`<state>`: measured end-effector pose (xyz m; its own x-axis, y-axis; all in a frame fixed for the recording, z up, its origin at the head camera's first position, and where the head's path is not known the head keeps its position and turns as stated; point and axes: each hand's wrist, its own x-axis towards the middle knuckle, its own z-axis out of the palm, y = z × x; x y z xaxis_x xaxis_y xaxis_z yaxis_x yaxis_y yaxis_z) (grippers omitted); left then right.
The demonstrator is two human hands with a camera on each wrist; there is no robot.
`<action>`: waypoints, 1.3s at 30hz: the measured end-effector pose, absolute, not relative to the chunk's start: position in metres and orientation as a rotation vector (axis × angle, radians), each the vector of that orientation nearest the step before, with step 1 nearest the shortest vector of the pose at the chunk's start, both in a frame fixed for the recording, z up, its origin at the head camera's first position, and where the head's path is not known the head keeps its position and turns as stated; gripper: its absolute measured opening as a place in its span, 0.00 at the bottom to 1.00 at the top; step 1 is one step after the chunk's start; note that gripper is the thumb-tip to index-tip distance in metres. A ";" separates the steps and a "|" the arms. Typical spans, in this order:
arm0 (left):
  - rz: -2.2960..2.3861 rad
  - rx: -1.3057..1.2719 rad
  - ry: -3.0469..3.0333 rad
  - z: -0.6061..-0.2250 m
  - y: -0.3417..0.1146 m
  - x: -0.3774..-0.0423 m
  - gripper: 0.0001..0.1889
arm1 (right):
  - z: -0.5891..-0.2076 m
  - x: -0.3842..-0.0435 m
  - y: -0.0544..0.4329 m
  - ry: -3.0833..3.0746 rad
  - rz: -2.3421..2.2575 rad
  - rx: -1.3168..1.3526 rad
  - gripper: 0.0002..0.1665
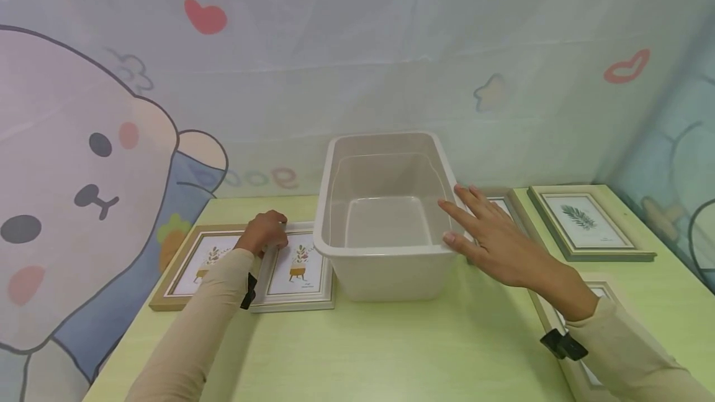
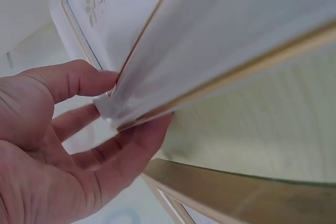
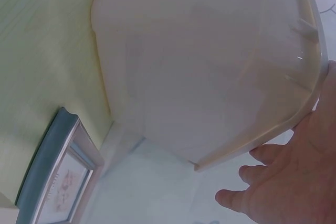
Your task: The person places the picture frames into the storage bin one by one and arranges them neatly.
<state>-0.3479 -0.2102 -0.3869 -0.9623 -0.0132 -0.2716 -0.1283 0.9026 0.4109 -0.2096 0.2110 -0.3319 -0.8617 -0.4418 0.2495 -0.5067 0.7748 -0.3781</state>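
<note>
Pickup stage: left hand [image 1: 267, 232] pinching top edge of white picture frame [image 1: 298, 268] lying on table [image 1: 391, 340] just left of empty bin [image 1: 385, 216], right hand [image 1: 494, 237] open, fingers straight against bin rim; next, probably lifting frame clear over rim.
</note>
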 end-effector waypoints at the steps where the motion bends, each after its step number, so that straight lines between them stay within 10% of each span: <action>1: 0.587 -0.080 2.822 -0.386 -0.208 -0.347 0.35 | -0.332 -0.209 0.211 -2.820 0.667 0.760 0.36; 10: 0.342 0.027 2.905 -0.395 -0.201 -0.351 0.12 | -0.334 -0.210 0.211 -2.803 0.668 0.751 0.35; 21: 0.682 -0.035 2.729 -0.390 -0.219 -0.353 0.37 | -0.335 -0.212 0.211 -2.797 0.693 0.747 0.35; 39: 1.256 -0.001 2.234 -0.385 -0.259 -0.359 0.47 | -0.333 -0.210 0.211 -2.791 0.736 0.755 0.33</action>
<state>-0.3591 -0.2587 -0.3846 -0.8372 0.2673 -0.4772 -0.2687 0.5589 0.7845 -0.2098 0.2108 -0.3327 -0.8604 -0.4315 0.2710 -0.5090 0.7520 -0.4188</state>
